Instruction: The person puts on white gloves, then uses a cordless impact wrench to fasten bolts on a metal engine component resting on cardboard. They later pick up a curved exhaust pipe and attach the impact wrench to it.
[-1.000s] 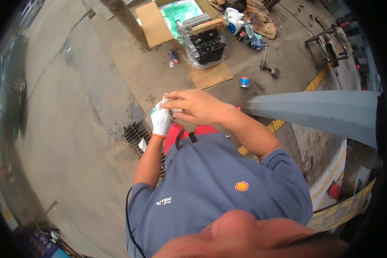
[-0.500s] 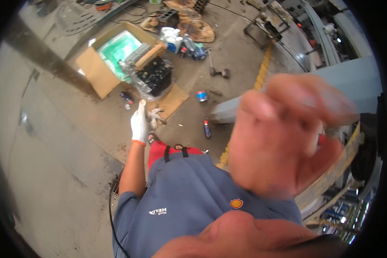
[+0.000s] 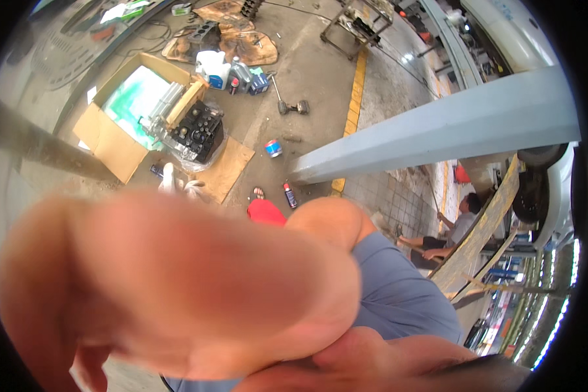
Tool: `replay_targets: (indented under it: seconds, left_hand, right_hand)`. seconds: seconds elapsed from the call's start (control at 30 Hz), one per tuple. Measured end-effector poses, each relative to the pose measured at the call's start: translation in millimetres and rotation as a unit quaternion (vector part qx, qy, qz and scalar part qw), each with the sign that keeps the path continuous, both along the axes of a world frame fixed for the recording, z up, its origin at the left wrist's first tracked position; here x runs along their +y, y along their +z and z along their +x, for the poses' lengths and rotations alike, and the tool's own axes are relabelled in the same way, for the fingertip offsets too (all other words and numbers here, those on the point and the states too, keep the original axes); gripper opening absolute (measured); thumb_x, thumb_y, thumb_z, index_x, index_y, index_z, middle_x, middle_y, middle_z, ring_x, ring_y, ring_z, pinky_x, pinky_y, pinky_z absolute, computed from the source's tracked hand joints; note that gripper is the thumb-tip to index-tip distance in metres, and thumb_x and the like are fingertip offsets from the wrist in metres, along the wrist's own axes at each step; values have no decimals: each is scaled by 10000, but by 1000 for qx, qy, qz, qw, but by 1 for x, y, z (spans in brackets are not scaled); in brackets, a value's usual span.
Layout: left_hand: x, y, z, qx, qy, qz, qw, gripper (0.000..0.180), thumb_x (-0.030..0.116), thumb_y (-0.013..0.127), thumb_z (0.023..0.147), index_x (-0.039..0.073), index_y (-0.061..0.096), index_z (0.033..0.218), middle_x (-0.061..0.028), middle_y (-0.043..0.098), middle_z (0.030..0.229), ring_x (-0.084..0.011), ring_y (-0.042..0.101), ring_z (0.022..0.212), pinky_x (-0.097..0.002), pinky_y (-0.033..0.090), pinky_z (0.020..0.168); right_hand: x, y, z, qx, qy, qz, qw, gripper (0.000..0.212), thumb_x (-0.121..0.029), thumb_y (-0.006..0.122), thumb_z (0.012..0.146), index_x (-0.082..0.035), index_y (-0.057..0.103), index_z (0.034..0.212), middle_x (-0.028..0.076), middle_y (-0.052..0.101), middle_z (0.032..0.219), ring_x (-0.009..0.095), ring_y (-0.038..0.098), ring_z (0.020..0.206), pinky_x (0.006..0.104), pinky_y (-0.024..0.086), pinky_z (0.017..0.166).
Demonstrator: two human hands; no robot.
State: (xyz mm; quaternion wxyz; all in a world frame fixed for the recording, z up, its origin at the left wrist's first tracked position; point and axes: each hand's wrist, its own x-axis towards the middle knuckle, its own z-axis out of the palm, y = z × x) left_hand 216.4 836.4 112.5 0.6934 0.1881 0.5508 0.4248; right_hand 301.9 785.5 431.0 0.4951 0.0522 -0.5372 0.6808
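Note:
My right hand point(image 3: 196, 281) is bare, very close and blurred, filling the lower left. Its bent forearm point(image 3: 330, 222) crosses in front of my blue shirt point(image 3: 398, 284); what the fingers do is smeared. Beyond it, partly covered, my left hand point(image 3: 168, 178) wears a white work glove. One gloved finger or thumb points up, while a loose greyish glove point(image 3: 193, 189) hangs against that hand and appears gripped in it. Just past them lie a flat piece of cardboard point(image 3: 232, 163) and a black engine part wrapped in plastic point(image 3: 202, 134).
An open cardboard box point(image 3: 114, 144) stands behind. White jug point(image 3: 212, 68), blue-and-red can point(image 3: 273, 148) and spray can point(image 3: 289, 195) stand on the floor. A grey post point(image 3: 438, 124) slants across the right. Another person point(image 3: 460, 225) sits at the right beside a yellowish beam point(image 3: 480, 228).
My right hand has swung from the right across to the lower left, now hiding most of my left arm. The view has shifted, so floor things sit further left.

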Motion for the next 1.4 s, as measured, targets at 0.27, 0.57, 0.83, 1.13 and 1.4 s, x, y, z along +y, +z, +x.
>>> replay_targets:
  seconds: [0.27, 0.57, 0.83, 1.13, 1.4]
  left_hand:
    - [48, -29, -96, 196, 185, 42, 962, 521, 508, 687, 1021, 19, 655, 843, -42, 557, 757, -171, 517, 695, -346, 471, 659]
    - [127, 65, -277, 90, 483, 198, 848, 458, 444, 656, 1063, -12, 617, 1071, -73, 606, 905, -185, 617, 752, -344, 532, 671]
    - [92, 186, -62, 136, 357, 4, 924, 624, 634, 533, 1067, 158, 532, 663, -55, 607, 642, -194, 559, 501, -398, 472, 465]
    - [138, 1, 110, -203, 420, -71, 882, 396, 481, 700, 1038, 149, 580, 858, -31, 619, 771, -209, 614, 791, -377, 536, 817]
    - [165, -21, 104, -215, 186, 20, 959, 273, 317, 607, 1113, 74, 642, 992, -64, 674, 907, -146, 597, 803, -286, 509, 783]
  right_hand:
    - [67, 11, 42, 96, 68, -196, 974, 286, -328, 493, 1123, -70, 560, 1226, 60, 557, 1215, 234, 499, 1194, 435, 385, 1089]
    - [239, -169, 171, -142, 18, -316, 938, 268, -258, 527, 1110, -30, 645, 1189, 88, 681, 1093, 210, 633, 1073, 367, 491, 1010]
    - [262, -401, 241, -360, 245, -442, 784, 349, -225, 606, 1082, -72, 635, 1393, 78, 717, 1276, 163, 679, 1127, 337, 522, 990]
    - [253, -444, 230, -262, 391, -548, 692, 500, -246, 443, 1129, -71, 470, 1597, 108, 578, 1565, 248, 546, 1443, 461, 387, 1238]
    - [293, -362, 277, -314, 196, -540, 756, 501, -299, 612, 1091, -76, 522, 1531, 132, 650, 1440, 269, 647, 1303, 464, 548, 1069]
